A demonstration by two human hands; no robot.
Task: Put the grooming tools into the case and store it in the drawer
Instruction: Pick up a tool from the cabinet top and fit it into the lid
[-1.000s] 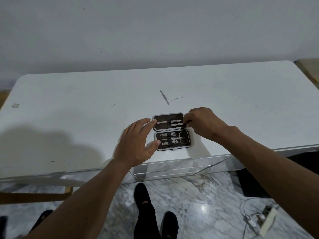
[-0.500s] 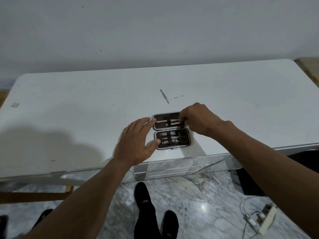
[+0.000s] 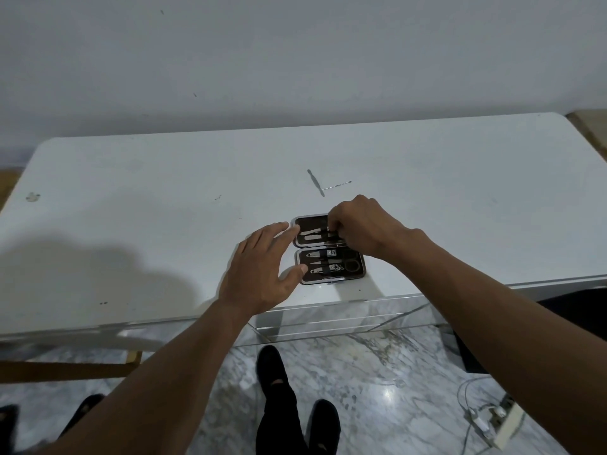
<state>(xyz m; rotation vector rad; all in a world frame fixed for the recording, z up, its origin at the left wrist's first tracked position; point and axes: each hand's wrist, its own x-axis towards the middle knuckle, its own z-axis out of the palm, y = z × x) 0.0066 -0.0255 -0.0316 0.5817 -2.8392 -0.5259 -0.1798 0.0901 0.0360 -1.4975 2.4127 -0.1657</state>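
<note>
We have the case (image 3: pixel 330 249) lying open near the front edge of the white counter (image 3: pixel 131 198), its two dark-lined halves one behind the other. The near half holds several metal tools under a strap, among them what looks like a nail clipper (image 3: pixel 334 268) and the loop of scissors (image 3: pixel 352 265). The far half carries flat tools (image 3: pixel 313 234) under its own strap. Our left hand (image 3: pixel 262 274) rests flat beside the case with fingers spread, fingertips touching its left edge. Our right hand (image 3: pixel 363 224) is curled over the right side of the far half, fingers bunched together at the strap; we think it pinches a tool there, though the knuckles hide the contact. Farther back on the counter, well apart from the case, two thin metal tools (image 3: pixel 316 182) lie loose, meeting at an angle. Below the counter's front edge we see marble floor (image 3: pixel 377 372) and dark shoes (image 3: pixel 272 366).
</note>
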